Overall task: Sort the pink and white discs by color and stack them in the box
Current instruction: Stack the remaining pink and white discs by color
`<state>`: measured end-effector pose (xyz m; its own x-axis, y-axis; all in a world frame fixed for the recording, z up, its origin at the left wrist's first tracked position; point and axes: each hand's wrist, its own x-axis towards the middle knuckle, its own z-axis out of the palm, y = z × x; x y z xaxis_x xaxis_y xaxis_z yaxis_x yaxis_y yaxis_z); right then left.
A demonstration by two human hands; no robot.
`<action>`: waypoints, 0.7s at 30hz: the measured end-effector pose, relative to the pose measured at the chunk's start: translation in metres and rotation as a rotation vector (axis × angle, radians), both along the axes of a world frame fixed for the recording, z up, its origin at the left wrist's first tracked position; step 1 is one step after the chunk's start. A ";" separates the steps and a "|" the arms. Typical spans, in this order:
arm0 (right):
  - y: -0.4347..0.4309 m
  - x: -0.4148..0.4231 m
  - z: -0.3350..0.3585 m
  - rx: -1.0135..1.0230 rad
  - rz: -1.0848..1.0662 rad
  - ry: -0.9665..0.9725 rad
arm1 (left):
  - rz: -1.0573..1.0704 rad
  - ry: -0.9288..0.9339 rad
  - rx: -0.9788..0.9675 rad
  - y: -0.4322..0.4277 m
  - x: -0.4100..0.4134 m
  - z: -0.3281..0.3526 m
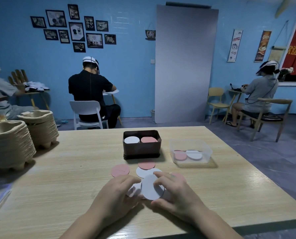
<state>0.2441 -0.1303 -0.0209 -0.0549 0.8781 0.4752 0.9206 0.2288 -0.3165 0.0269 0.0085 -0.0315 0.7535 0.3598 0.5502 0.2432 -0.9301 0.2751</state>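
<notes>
Head view: a white disc is held just above the near counter, its face tilted up toward the camera; being round, it has no long axis. The left hand grips its left edge and the right hand pinches its right side. Loose pink discs lie just beyond. The box, long side left-right, holds a white stack left and a pink stack right. A wall sign reads "Coffee".

Curled left hand lies beside right hand pinching white disc.
</notes>
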 end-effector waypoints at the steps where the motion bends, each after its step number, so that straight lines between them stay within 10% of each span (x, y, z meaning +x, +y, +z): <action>1: 0.001 0.003 0.001 -0.004 0.002 -0.013 | -0.004 0.037 0.017 0.002 0.001 0.002; 10: 0.007 0.022 -0.004 0.052 -0.071 0.071 | 0.021 0.221 0.021 0.017 0.014 0.006; 21: 0.013 0.028 -0.008 0.053 -0.140 0.111 | 0.056 -0.062 0.071 0.015 0.010 0.002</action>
